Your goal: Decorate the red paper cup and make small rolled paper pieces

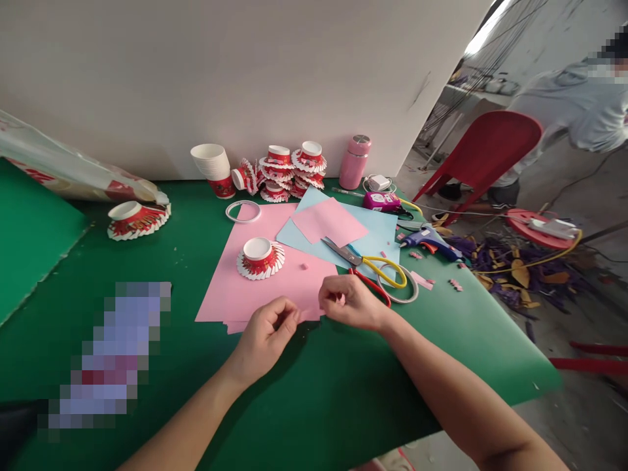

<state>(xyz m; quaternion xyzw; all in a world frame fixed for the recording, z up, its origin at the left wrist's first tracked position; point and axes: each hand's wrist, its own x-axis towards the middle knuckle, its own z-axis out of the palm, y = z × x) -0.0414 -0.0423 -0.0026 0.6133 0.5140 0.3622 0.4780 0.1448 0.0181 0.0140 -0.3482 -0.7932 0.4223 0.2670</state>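
My left hand (269,335) is closed in a pinch, and my right hand (351,302) is closed just to its right. A thin strip of pink paper (309,314) appears stretched between the fingertips; a pink bit shows inside the right hand's curl. Beneath and beyond the hands lie pink sheets (223,288). On them stands a cut red paper cup (260,256), base up, with a fringed, flared white rim. A tiny pink paper roll (305,266) rests near it. Yellow-handled scissors (375,267) and red-handled scissors (369,282) lie beyond my right hand.
Along the wall stand stacked paper cups (210,160), several fringed cups (294,171) and a pink flask (355,162). Tape rings (244,221), a blue glue gun (434,242) and a blue sheet (387,232) lie around. Right of the table are a red chair (483,154) and a person (559,104).
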